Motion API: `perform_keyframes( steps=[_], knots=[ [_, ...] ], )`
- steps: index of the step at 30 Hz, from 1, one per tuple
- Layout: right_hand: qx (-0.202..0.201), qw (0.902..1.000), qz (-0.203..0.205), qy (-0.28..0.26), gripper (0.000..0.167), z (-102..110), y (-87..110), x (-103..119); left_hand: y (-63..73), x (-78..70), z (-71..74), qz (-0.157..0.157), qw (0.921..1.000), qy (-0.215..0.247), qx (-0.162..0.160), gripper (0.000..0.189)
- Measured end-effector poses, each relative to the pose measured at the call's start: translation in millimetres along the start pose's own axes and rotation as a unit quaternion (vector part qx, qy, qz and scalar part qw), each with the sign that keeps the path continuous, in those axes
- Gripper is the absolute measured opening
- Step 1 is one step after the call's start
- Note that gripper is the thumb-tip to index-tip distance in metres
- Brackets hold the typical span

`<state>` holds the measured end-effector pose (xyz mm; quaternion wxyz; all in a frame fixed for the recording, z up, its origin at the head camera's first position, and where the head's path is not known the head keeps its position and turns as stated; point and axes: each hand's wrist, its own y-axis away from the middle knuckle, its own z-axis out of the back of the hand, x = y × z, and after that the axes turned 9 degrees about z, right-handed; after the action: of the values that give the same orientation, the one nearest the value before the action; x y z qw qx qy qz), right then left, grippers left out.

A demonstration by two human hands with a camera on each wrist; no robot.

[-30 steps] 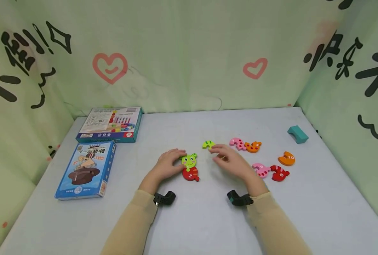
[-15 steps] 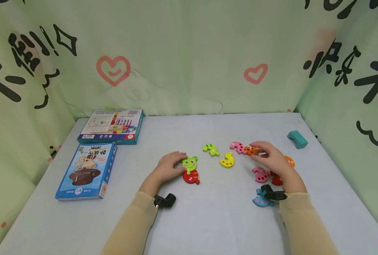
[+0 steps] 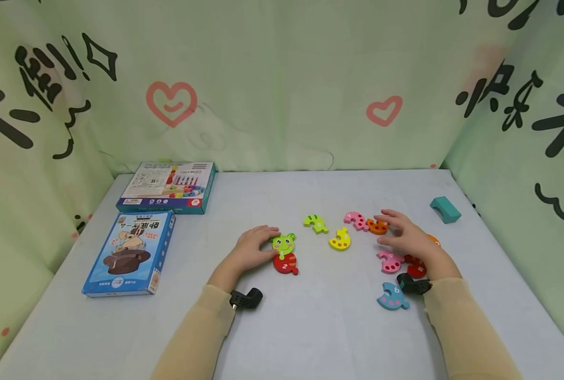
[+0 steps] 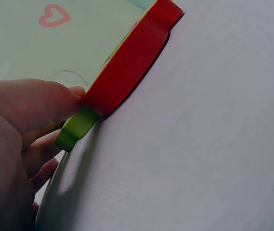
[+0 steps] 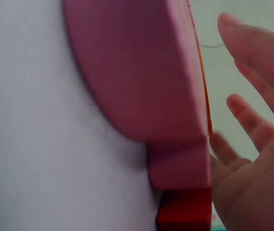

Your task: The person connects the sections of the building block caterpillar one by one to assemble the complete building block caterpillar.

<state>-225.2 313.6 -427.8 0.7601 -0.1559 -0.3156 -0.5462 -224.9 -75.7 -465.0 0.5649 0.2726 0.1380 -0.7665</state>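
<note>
In the head view my left hand holds a green puzzle piece with a smiling animal face between thumb and fingers. Joined below it is a red striped piece marked 2. The left wrist view shows the thumb at the seam of the two pieces. My right hand, fingers spread and holding nothing, hovers beside an orange spotted piece. Beneath or near it lie a pink spotted piece and a red piece; another orange piece is mostly hidden behind the hand.
Between the hands lie a green striped piece and a yellow spotted piece. Another pink piece touches the orange one. A blue piece lies near the right wrist, a teal arch block far right. Two boxes lie left.
My right hand has moved right, from beside the green striped piece to beside the orange spotted piece, uncovering the yellow and blue pieces. My left hand stays on the green face piece.
</note>
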Motion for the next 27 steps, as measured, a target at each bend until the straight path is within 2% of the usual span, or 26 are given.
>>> perform_keyframes(
  steps=[9, 18, 27],
  knots=[
    [0.017, 0.9992, -0.015, 0.033, 0.063, -2.9, -6.5, -5.8, -0.2, 0.3, 0.1, 0.005, 1.0, -0.001, 0.003, 0.046],
    [0.009, 0.999, 0.0, 0.044, 0.055, -3.5, -6.9, -4.8, 0.0, 0.4, 0.7, 0.003, 1.0, 0.0, 0.002, 0.046],
    [0.003, 0.999, -0.003, 0.044, 0.056, -5.1, -8.5, -7.2, -1.0, 0.8, -0.6, 0.0, 1.0, -0.005, -0.003, 0.046]
  ],
)
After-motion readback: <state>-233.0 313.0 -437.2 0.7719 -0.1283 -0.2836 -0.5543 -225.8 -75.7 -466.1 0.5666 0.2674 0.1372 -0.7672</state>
